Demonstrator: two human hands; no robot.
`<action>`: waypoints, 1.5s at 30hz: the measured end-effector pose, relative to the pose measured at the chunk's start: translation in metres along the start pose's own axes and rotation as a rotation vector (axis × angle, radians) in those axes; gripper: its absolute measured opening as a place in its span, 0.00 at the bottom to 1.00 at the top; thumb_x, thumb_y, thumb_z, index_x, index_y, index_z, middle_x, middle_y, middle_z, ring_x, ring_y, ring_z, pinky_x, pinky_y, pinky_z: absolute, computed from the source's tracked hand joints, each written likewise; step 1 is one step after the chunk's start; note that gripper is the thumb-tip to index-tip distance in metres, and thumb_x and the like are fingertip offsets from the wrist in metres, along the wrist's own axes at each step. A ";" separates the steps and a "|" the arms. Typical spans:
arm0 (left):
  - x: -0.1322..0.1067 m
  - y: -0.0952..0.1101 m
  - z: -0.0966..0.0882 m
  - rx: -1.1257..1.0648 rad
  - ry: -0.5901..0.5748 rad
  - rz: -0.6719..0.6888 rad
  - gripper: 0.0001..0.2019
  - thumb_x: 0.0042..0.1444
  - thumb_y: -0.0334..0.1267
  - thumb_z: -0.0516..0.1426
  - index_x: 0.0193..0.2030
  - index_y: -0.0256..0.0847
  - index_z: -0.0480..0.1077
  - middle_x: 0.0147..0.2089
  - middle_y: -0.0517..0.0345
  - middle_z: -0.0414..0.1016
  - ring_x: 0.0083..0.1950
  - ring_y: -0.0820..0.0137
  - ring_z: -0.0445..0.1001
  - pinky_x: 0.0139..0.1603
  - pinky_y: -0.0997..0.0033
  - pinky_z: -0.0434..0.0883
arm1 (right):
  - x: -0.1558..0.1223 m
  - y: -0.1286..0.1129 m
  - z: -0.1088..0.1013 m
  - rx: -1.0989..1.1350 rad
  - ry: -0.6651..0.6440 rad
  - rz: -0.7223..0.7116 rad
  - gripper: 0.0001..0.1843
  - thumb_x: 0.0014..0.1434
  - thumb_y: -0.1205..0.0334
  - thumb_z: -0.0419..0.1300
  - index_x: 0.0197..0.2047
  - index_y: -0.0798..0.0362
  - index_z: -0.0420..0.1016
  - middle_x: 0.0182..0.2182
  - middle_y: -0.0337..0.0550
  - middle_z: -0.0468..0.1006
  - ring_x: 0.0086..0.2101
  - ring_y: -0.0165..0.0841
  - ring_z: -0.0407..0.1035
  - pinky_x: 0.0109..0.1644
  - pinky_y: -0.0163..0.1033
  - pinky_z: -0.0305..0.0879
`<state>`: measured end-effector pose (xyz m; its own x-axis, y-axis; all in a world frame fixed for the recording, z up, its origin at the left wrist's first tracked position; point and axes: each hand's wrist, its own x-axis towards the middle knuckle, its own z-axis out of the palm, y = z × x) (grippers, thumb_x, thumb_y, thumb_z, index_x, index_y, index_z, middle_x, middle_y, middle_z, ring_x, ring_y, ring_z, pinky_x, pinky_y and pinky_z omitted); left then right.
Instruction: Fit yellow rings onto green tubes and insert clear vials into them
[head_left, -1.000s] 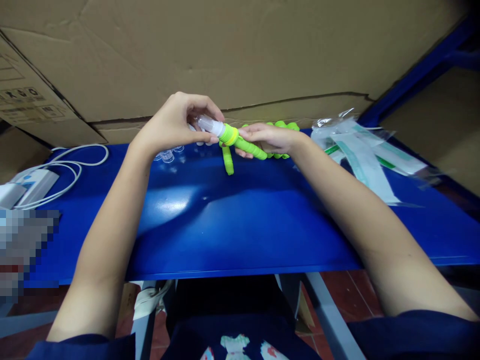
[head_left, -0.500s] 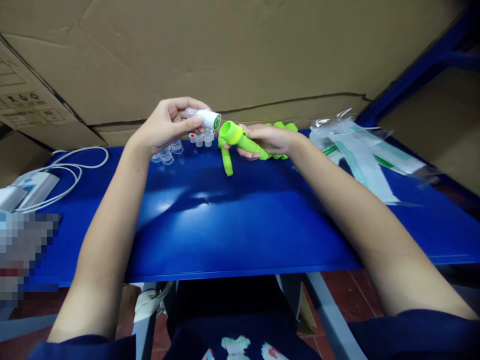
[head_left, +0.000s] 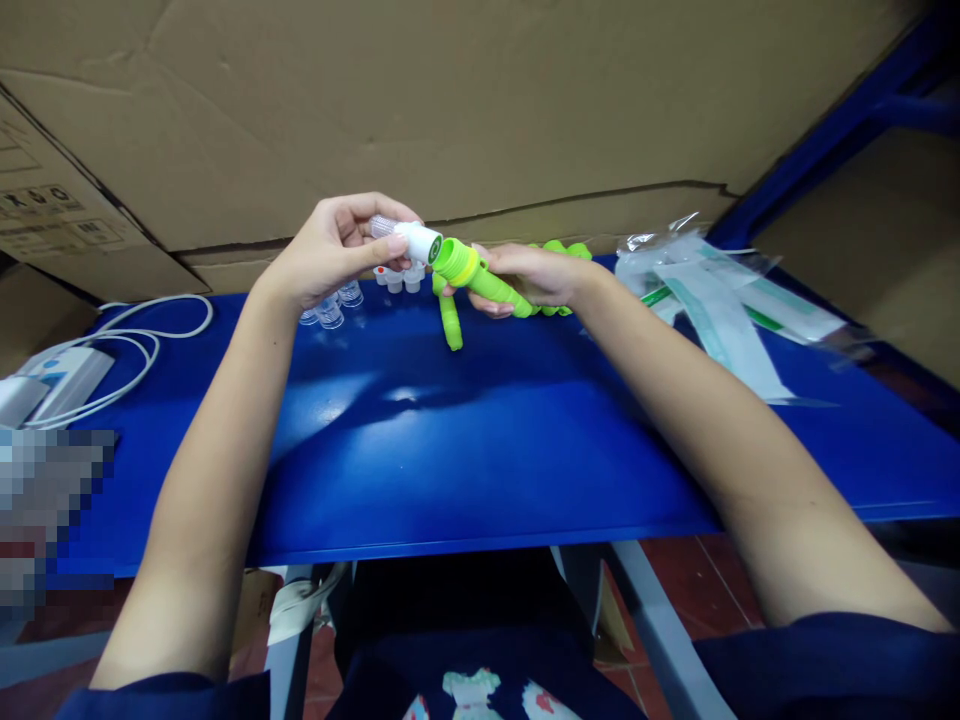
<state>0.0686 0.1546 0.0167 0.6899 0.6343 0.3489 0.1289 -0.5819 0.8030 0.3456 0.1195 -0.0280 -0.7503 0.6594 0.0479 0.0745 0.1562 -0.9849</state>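
Note:
My left hand (head_left: pixel 356 240) pinches a white cylindrical piece with a clear ribbed tube (head_left: pixel 420 243) at its back end; a dark green disc shows in its front face. That face is right at the threaded mouth of a green ribbed tube (head_left: pixel 454 262), and I cannot tell whether it has entered. My right hand (head_left: pixel 517 278) is wrapped round the green tube, which has a yellow ring below the thread. Under the mouth, another green ribbed piece (head_left: pixel 451 322) points down toward the table. More green ribbed pieces (head_left: pixel 576 250) lie behind my right hand.
Clear cups (head_left: pixel 330 312) and small white pieces with red dots (head_left: pixel 401 280) stand behind my left hand. Plastic-wrapped packets (head_left: pixel 720 310) lie at the right of the blue table (head_left: pixel 420 480). A white device with a cable (head_left: pixel 75 380) sits left. Cardboard (head_left: pixel 450 110) walls the back.
The white piece and the green tube's mouth have come together, closing the small gap between them. The green tube has turned to line up more with the white piece.

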 end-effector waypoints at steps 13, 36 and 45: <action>-0.002 0.028 0.009 0.384 -0.022 0.060 0.15 0.51 0.46 0.71 0.44 0.44 0.82 0.45 0.54 0.86 0.47 0.59 0.81 0.52 0.56 0.79 | 0.003 0.000 0.008 -0.144 0.144 0.076 0.27 0.79 0.45 0.47 0.46 0.57 0.77 0.24 0.37 0.72 0.20 0.25 0.62 0.26 0.32 0.60; 0.000 0.014 0.011 0.172 0.015 0.072 0.15 0.45 0.46 0.74 0.38 0.45 0.82 0.40 0.55 0.87 0.44 0.56 0.82 0.49 0.50 0.82 | 0.006 -0.003 0.015 -0.008 0.187 0.079 0.25 0.76 0.43 0.52 0.47 0.58 0.75 0.22 0.36 0.70 0.17 0.24 0.58 0.18 0.31 0.54; 0.002 0.010 0.016 0.190 0.027 0.044 0.16 0.45 0.48 0.75 0.37 0.43 0.82 0.40 0.52 0.87 0.45 0.55 0.81 0.52 0.48 0.80 | 0.007 -0.003 0.015 0.044 0.183 0.142 0.25 0.76 0.43 0.51 0.44 0.57 0.74 0.21 0.36 0.69 0.16 0.24 0.59 0.19 0.31 0.53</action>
<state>0.0824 0.1419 0.0182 0.6791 0.6181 0.3960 0.2333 -0.6933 0.6819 0.3306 0.1129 -0.0267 -0.6025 0.7953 -0.0667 0.1396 0.0228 -0.9899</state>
